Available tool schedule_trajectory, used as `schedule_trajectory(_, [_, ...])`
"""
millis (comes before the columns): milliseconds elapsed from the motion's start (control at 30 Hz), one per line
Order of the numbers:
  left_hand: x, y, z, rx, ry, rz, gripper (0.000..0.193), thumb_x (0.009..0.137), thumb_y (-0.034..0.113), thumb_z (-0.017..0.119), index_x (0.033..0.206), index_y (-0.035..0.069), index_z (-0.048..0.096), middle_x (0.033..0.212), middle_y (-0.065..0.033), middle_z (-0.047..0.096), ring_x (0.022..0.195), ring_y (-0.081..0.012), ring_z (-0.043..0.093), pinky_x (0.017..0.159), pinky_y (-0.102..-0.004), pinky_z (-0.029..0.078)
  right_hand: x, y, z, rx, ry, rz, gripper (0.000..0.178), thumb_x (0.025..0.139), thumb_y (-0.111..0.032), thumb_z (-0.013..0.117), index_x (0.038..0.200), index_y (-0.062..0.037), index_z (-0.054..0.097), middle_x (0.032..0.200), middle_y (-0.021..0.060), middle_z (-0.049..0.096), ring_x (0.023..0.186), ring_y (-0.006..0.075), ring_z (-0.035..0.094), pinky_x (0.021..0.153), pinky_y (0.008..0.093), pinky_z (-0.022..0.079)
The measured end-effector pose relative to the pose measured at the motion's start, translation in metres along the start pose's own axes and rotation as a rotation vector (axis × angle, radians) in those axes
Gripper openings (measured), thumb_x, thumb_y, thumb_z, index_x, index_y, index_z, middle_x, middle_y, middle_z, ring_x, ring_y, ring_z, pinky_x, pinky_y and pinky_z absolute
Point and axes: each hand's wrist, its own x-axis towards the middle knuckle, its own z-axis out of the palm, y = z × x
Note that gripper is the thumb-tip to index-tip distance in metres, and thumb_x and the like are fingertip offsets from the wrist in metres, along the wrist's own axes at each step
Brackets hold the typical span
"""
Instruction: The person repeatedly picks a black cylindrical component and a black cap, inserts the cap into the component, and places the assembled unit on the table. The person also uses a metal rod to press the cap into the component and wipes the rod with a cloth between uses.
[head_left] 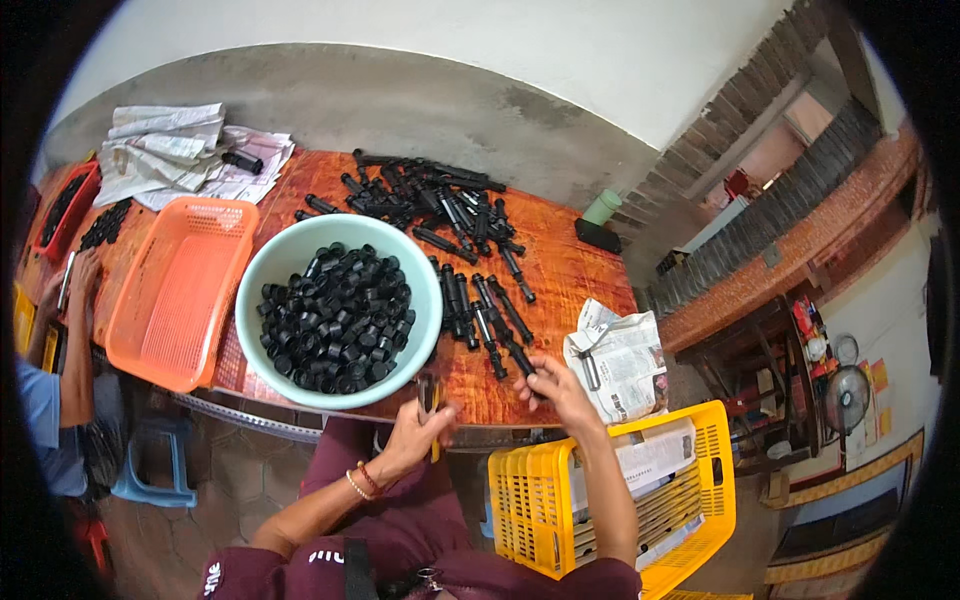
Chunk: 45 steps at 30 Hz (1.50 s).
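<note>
My left hand (418,432) is closed around what look like pliers (428,390) with dark metal and a yellow-orange handle, just off the table's front edge. My right hand (560,392) pinches one end of a black tube (519,357), whose far end reaches the loose row of tubes (468,308) on the table. Left of these, a pale green basin (428,290) holds many small black caps (340,320). Behind lies a larger heap of black tubes (430,200), some with shiny metal sections.
An orange basket (165,300) stands left of the basin. Newspaper sheets (620,362) lie on the table's right corner, above a yellow crate (530,500) lined with paper. At the far left another person's hands (82,275) work near a red tray (70,210). A blue stool (155,480) is below.
</note>
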Motion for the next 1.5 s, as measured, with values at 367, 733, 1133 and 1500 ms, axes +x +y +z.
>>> schedule_trajectory(367, [0.008,0.067,0.000,-0.220,0.016,0.031,0.025,0.089,0.020,0.062,0.104,0.002,0.056,0.061,0.0006,0.053,0.046,-0.0058,0.049,0.043,-0.0202,0.041,-0.046,0.013,0.093,-0.064,-0.134,-0.045,0.031,0.093,-0.010,0.051,0.120,0.0018,0.042,0.103,0.0126,0.056,0.085,0.0147,0.060,0.076,0.0268,0.049])
schedule_trajectory(733, [0.028,0.083,-0.009,-0.751,0.142,-0.031,0.029,0.090,0.032,0.060,0.077,0.011,0.045,0.065,0.0016,0.043,0.048,-0.0083,0.041,0.046,-0.0240,0.041,-0.055,0.016,0.102,0.027,-0.140,0.005,0.037,0.100,-0.034,0.034,0.113,-0.0034,0.052,0.067,-0.0015,0.043,0.052,0.0047,0.036,0.048,0.0186,0.030])
schedule_trajectory(1133, [0.032,0.071,0.011,-0.873,0.091,0.053,0.024,0.090,0.021,0.057,0.074,0.013,0.041,0.062,0.0027,0.039,0.048,-0.0079,0.039,0.046,-0.0240,0.041,-0.059,0.020,0.115,-0.129,-0.101,-0.027,0.037,0.099,-0.033,0.039,0.104,-0.0021,0.058,0.063,-0.0022,0.044,0.050,0.0050,0.038,0.046,0.0197,0.032])
schedule_trajectory(1500, [0.031,0.066,0.023,-0.600,0.001,-0.009,0.036,0.089,0.043,0.060,0.081,0.012,0.044,0.070,0.0002,0.044,0.064,-0.0096,0.050,0.059,-0.0264,0.052,-0.051,0.032,0.113,0.224,-0.121,0.022,0.033,0.098,-0.028,0.039,0.107,-0.0009,0.056,0.070,-0.0003,0.048,0.053,0.0055,0.040,0.046,0.0187,0.033])
